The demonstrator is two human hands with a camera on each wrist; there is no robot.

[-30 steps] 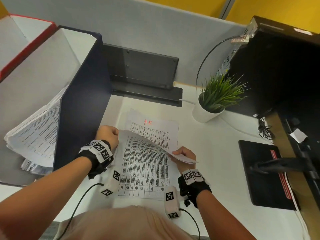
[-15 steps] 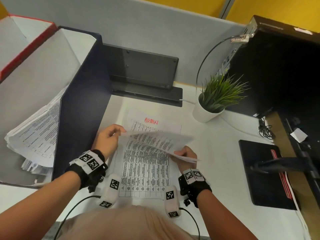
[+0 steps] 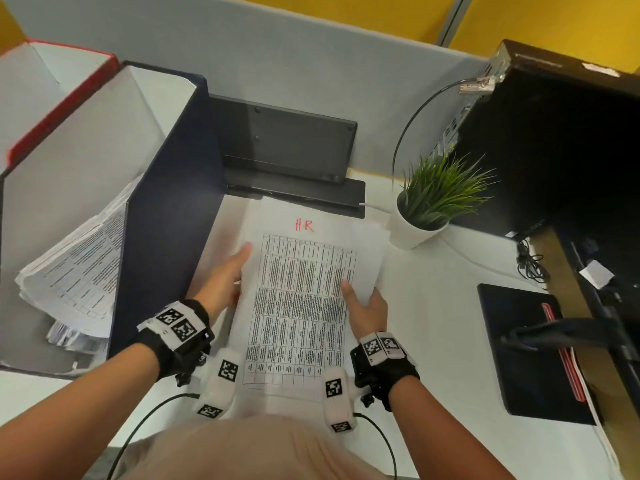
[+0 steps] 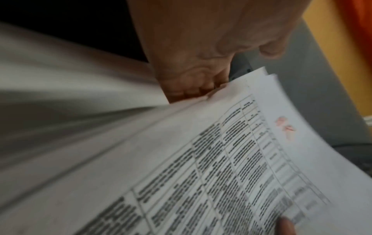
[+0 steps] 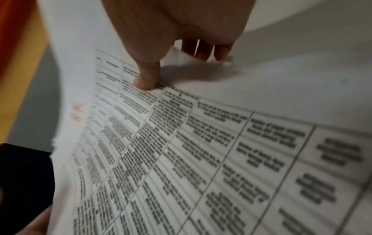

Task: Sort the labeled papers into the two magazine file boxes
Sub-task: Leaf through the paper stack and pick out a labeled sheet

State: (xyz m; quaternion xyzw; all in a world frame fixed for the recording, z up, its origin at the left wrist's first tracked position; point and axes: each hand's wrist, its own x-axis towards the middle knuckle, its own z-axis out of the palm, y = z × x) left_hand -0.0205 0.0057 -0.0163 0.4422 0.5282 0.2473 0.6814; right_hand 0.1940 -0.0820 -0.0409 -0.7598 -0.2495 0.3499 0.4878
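A sheet marked "HR" in red [image 3: 304, 225] tops the paper stack [image 3: 298, 306] on the white desk [image 3: 433, 306], its long axis running straight away from the person between both hands. The left hand [image 3: 225, 282] pinches the stack's left edge, fingers tucked beneath; the right hand [image 3: 367, 306] grips the right edge, thumb pressed on the print. The navy file box [image 3: 166, 202], already holding papers, stands just left of the stack, nearer the left hand, with the red-edged box [image 3: 59, 102] beyond it.

White desk [image 3: 433, 306] with file boxes [image 3: 166, 209], potted plant [image 3: 420, 220], notebook [image 3: 519, 344].
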